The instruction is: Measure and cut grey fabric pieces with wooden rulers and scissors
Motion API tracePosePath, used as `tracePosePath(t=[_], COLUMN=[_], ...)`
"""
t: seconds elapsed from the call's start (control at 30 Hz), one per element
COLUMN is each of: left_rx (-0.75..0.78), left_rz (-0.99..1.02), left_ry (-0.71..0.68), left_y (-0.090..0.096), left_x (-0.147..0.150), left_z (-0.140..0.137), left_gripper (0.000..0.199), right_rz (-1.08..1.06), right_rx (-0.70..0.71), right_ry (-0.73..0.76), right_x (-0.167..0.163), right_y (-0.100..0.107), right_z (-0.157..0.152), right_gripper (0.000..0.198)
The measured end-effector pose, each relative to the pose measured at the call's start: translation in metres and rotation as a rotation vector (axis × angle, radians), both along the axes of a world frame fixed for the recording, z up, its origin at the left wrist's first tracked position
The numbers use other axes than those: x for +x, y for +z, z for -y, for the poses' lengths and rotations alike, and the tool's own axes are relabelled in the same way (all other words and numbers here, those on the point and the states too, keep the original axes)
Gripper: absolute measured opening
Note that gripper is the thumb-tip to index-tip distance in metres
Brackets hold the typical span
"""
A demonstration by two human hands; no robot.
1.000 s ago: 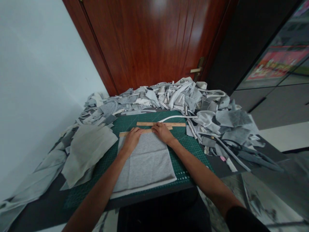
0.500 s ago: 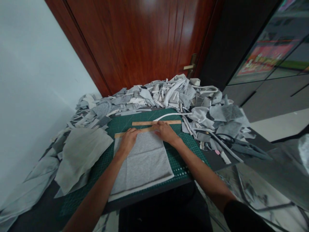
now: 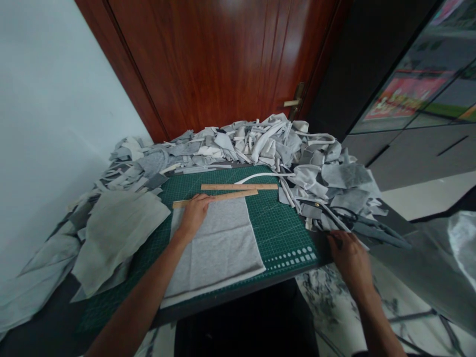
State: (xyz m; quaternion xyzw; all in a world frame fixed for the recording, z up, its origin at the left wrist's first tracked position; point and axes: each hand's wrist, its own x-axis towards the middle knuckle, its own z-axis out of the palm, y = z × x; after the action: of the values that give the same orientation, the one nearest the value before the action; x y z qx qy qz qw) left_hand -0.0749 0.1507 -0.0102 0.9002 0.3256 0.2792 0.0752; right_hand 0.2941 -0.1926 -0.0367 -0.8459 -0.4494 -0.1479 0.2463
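Here, left fingers (image 3: 203,198) flat on nearer ruler (image 3: 238,195), right fingers (image 3: 339,236) at scissors (image 3: 317,204), grip unclear.

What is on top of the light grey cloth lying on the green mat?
A wooden ruler lies along the far edge of the light grey cloth, with the left hand resting on it. The cloth beneath them is covered.

A red-brown door (image 3: 215,59) stands ahead — pale wall (image 3: 48,109) at left, glass-fronted cabinet (image 3: 416,144) at right.

Matt cloth (image 3: 219,243), wooden ruler (image 3: 238,194), glossy door (image 3: 219,59)
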Motion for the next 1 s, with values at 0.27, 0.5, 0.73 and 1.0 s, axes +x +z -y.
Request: tracePosePath(t=[0.27, 0.5, 0.73, 1.0], left_rx=[-0.005, -0.022, -0.032, -0.029], left_rz=[0.027, 0.034, 0.030, 0.023], left_ry=[-0.008, -0.019, -0.021, -0.016], left_y=[-0.006, -0.004, -0.003, -0.003], left_x=[0.000, 0.000, 0.000, 0.001], left_z=[-0.001, -0.001, 0.001, 0.000], left_gripper=[0.039, 0.039, 0.041, 0.042], right_rz=[0.018, 0.057, 0.087, 0.086], right_rx=[0.029, -0.076, -0.161, 0.037], right_ry=[-0.080, -0.172, -0.091, 0.044], right_x=[0.016, 0.021, 0.035, 0.037], right_y=[-0.007, -0.005, 0.002, 0.008], right_z=[0.009, 0.005, 0.002, 0.012], right_gripper=[0.050, 0.048, 0.041, 0.038])
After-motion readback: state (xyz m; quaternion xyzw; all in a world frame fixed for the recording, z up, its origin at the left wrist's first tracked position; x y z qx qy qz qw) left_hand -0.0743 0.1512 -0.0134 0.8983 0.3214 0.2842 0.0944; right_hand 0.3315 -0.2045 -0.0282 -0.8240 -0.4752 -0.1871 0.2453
